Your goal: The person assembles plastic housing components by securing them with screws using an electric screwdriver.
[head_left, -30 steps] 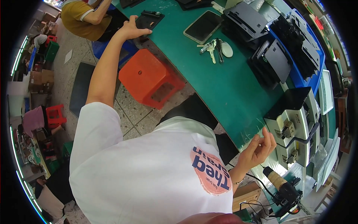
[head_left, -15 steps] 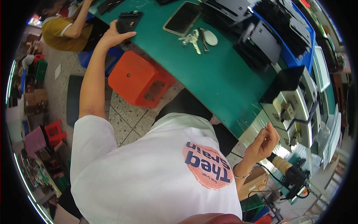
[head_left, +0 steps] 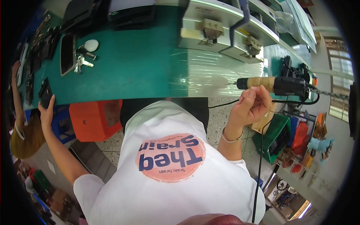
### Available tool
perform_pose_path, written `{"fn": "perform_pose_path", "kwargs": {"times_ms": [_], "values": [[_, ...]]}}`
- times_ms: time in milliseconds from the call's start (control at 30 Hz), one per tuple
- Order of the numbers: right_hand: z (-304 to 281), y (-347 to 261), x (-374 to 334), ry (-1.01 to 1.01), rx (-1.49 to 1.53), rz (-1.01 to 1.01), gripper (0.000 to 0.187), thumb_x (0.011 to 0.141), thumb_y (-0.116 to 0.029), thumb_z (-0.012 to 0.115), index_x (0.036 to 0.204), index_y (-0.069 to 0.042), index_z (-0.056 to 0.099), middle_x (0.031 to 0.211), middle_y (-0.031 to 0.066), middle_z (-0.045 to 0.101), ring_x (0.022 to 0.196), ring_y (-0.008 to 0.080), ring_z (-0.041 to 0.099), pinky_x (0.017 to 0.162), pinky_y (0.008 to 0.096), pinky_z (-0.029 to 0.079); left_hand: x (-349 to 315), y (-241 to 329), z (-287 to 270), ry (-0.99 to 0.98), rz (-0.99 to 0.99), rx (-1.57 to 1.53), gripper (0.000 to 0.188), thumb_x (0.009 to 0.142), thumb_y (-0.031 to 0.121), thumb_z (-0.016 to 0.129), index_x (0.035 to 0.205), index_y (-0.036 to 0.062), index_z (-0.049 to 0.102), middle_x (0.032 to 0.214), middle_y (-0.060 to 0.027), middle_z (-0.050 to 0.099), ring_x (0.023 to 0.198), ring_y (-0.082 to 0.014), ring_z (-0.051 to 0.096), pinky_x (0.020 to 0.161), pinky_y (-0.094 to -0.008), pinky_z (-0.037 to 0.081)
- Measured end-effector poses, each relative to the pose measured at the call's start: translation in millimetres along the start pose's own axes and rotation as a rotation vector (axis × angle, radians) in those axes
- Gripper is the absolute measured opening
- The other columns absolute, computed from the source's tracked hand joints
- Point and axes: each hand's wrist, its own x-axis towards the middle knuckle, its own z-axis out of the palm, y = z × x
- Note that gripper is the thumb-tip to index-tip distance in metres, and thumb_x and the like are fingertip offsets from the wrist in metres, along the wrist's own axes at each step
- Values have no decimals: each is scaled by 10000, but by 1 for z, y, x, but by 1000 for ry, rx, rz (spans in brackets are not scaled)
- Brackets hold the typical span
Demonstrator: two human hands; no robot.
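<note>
At the left of the frame, the left hand [head_left: 46, 111] has its fingers spread against a flat black part [head_left: 45, 92] on the green-topped table [head_left: 131, 75]; whether they grip is unclear. Right of centre, the right hand [head_left: 247, 108] curls its fingers close together beside a black-and-tan cylindrical screwdriver [head_left: 260, 82], any hold uncertain.

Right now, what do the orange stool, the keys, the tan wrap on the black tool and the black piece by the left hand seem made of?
Orange stool: probably plastic, from its smooth, evenly coloured surface.
Keys: likely metal, being silvery and shiny.
Tan wrap: perhaps tape or paper, dull and uneven.
Black piece: plastic or painted metal; its dark surface leaves it open.
</note>
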Motion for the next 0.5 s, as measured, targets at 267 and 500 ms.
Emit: {"fn": "perform_pose_path", "kwargs": {"times_ms": [267, 500], "values": [[-4, 1, 7, 228, -140, -72, 526, 850, 28, 697, 1301, -41, 436, 1127, 87, 564, 1025, 158, 554, 905, 284, 479, 9, -4, 3, -10, -19, -77, 1237, 704, 672, 770, 1584, 38, 176, 1565, -256, 330, 1422, -367, 381, 1145, -451, 336], [6, 7, 17, 126, 79, 106, 683, 858, -64, 750, 1424, -67, 367, 1304, 123, 506, 1180, 234, 565, 1060, 376, 461, 17, -14, 3, 9, 18, 3, 1188, 734, 628, 771, 1564, 8, 190, 1502, -275, 391, 1392, -362, 404, 1132, -429, 332]]}}
